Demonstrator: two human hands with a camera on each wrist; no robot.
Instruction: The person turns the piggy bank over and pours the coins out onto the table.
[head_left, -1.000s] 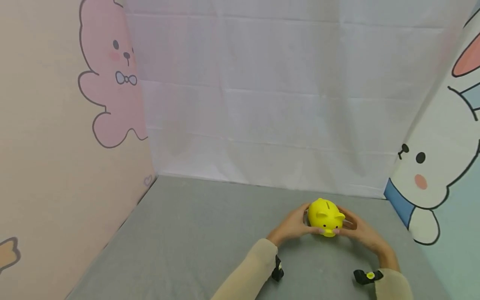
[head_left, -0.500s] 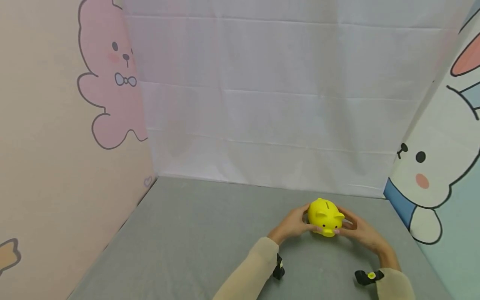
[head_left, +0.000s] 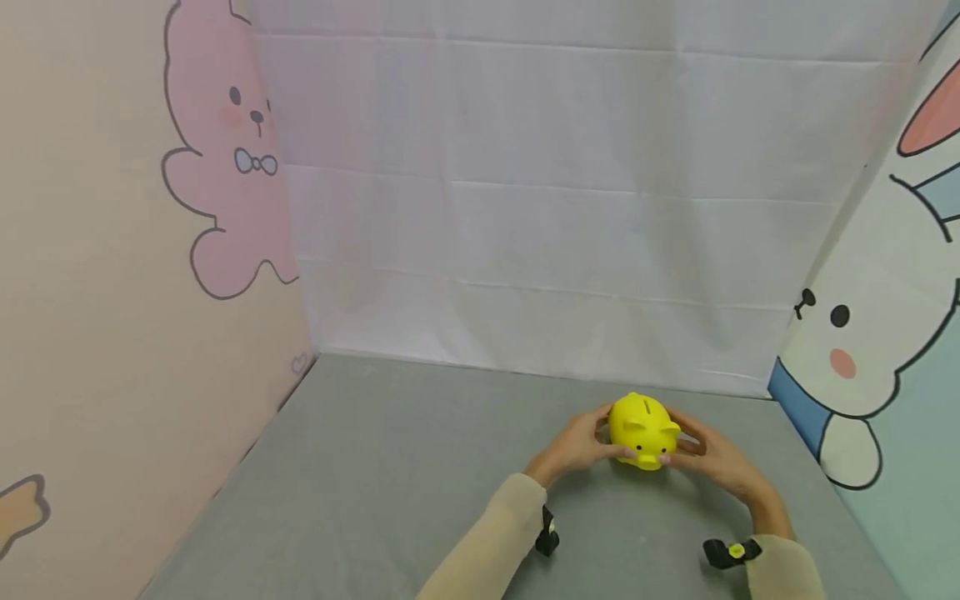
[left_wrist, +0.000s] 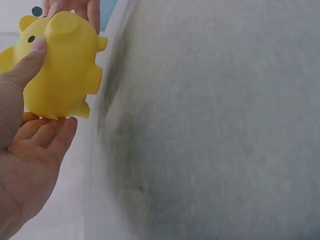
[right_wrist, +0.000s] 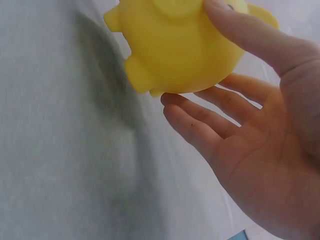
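A yellow piggy bank (head_left: 642, 429) is upright toward the back right of the grey table, its snout facing me and its coin slot on top. My left hand (head_left: 576, 446) holds its left side, thumb on the face near the snout and fingers round the flank. On the opposite side my right hand (head_left: 716, 462) grips it likewise, thumb beside the snout. Stubby feet of the piggy bank (left_wrist: 62, 65) show in the left wrist view, seemingly just off the cloth. In the right wrist view, fingertips touch the rounded side of the piggy bank (right_wrist: 175, 50).
Grey cloth covers the table (head_left: 360, 467). A white sheet (head_left: 525, 183) hangs along the back edge. Walls stand at both sides, with a pink bear drawing (head_left: 225, 150) at left and a white rabbit drawing (head_left: 862, 333) at right.
Both hands and the piggy bank between them have shifted slightly to the left and a touch up in the head view. The hold looks the same.
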